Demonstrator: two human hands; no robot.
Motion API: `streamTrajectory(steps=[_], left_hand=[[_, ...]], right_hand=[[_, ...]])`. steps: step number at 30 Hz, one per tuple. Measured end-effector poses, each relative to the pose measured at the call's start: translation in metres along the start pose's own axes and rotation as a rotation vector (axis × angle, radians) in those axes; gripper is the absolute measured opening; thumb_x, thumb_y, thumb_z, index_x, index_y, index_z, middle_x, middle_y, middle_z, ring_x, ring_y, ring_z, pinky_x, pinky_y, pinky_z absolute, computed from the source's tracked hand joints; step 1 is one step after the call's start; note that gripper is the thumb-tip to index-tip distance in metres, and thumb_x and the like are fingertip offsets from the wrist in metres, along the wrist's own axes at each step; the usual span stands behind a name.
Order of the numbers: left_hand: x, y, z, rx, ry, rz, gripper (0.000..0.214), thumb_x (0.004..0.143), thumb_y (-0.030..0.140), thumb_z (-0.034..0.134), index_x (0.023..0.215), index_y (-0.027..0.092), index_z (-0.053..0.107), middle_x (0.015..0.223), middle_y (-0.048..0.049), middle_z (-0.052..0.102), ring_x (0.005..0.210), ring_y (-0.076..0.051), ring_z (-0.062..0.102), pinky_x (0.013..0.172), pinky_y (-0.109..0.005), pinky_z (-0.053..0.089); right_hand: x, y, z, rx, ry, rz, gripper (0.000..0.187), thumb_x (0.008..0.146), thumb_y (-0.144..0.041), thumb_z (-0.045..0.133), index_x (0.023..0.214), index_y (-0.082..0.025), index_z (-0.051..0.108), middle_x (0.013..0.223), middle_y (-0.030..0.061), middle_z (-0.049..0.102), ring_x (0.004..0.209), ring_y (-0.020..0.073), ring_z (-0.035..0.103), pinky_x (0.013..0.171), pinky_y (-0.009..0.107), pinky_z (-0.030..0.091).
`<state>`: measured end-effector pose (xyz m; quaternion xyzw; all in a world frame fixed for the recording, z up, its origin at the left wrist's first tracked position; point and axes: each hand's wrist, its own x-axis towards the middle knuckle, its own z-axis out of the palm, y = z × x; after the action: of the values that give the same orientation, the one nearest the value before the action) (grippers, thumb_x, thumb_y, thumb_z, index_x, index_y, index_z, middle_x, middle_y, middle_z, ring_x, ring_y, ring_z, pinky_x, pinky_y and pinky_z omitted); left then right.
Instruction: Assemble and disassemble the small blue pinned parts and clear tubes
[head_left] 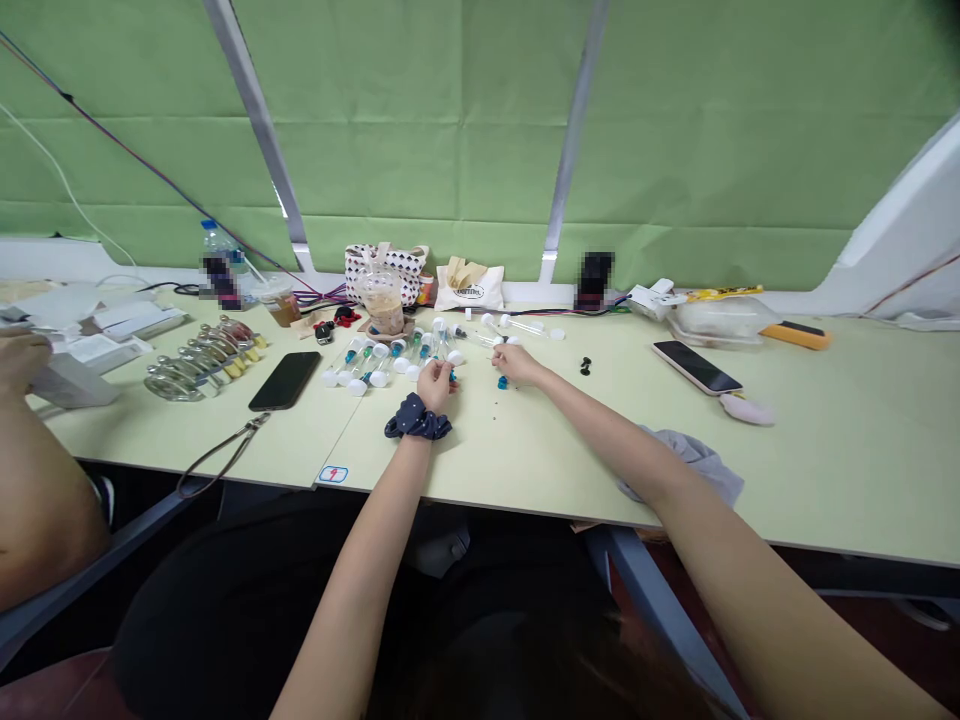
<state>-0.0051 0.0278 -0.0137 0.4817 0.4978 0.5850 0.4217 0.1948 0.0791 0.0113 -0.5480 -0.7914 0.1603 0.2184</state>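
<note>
My left hand [435,384], with a dark dotted scrunchie [418,418] on its wrist, has its fingers closed on a small blue piece [452,377]. To its right, my right hand [516,362] is held low over the table, fingertips pinched together; what they hold, if anything, is too small to make out. Just below those fingertips another small blue piece [502,382] lies on the table. Clear tubes with white caps [379,379], several with blue or green contents, lie in a cluster beyond and left of my left hand. More clear tubes [525,325] lie behind my right hand.
A black phone [285,381] and a row of clear-headed objects [202,362] lie left. Behind the tubes stand a plastic drink cup [384,300] and a patterned bag [352,262]. At right are small black pieces [585,366], another phone [697,367] and a grey cloth [701,460]. A co-worker's arm [37,480] rests at far left.
</note>
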Motion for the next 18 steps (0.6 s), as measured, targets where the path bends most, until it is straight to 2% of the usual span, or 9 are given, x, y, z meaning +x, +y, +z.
streamTrajectory(steps=[5,7,9,13,16,18], left_hand=[[-0.001,0.004,0.000,-0.045,-0.028,-0.050,0.018,0.084,0.032,0.058,0.079,0.016,0.052,0.060,0.0039,0.053,0.045,-0.009,0.057,0.044,-0.020,0.046],[-0.001,0.005,0.001,-0.070,-0.058,-0.086,0.016,0.086,0.029,0.055,0.079,0.016,0.051,0.060,0.0038,0.053,0.045,-0.009,0.058,0.046,-0.022,0.047],[-0.001,0.006,0.000,-0.113,-0.112,-0.116,0.015,0.088,0.028,0.054,0.080,0.016,0.050,0.062,0.0031,0.054,0.047,-0.010,0.059,0.050,-0.024,0.049],[-0.002,0.006,-0.004,-0.196,-0.243,-0.137,0.021,0.086,0.033,0.059,0.079,0.017,0.048,0.071,0.0010,0.057,0.052,-0.009,0.060,0.056,-0.026,0.052],[-0.002,0.006,-0.006,-0.193,-0.331,-0.127,0.026,0.083,0.037,0.063,0.078,0.016,0.047,0.075,0.0001,0.059,0.051,-0.007,0.059,0.055,-0.024,0.052],[-0.002,0.006,-0.006,-0.184,-0.346,-0.116,0.027,0.082,0.037,0.064,0.078,0.016,0.048,0.079,-0.0010,0.061,0.052,-0.007,0.059,0.053,-0.023,0.052]], right_hand=[[0.003,0.022,-0.011,0.134,0.241,0.097,0.014,0.083,-0.018,0.050,0.080,-0.015,0.064,0.093,0.0076,0.067,0.083,0.0173,0.059,0.078,0.027,0.044],[0.003,0.022,-0.012,0.190,0.266,0.137,0.013,0.083,-0.018,0.051,0.079,-0.015,0.063,0.093,0.0075,0.068,0.081,0.0169,0.060,0.078,0.027,0.044],[0.002,0.017,-0.009,0.257,0.206,0.134,0.012,0.083,-0.017,0.051,0.076,-0.015,0.061,0.090,0.0067,0.069,0.079,0.0155,0.061,0.075,0.025,0.045],[0.002,-0.006,0.002,0.424,0.002,0.051,0.013,0.088,-0.014,0.046,0.079,-0.015,0.055,0.088,0.0076,0.070,0.073,0.0119,0.063,0.068,0.021,0.047],[0.005,-0.020,0.008,0.385,-0.067,-0.001,0.013,0.090,-0.014,0.045,0.080,-0.014,0.054,0.089,0.0082,0.070,0.073,0.0111,0.063,0.068,0.021,0.047],[0.006,-0.024,0.009,0.315,-0.080,-0.042,0.012,0.089,-0.015,0.049,0.079,-0.014,0.055,0.091,0.0079,0.070,0.077,0.0124,0.063,0.071,0.022,0.047]])
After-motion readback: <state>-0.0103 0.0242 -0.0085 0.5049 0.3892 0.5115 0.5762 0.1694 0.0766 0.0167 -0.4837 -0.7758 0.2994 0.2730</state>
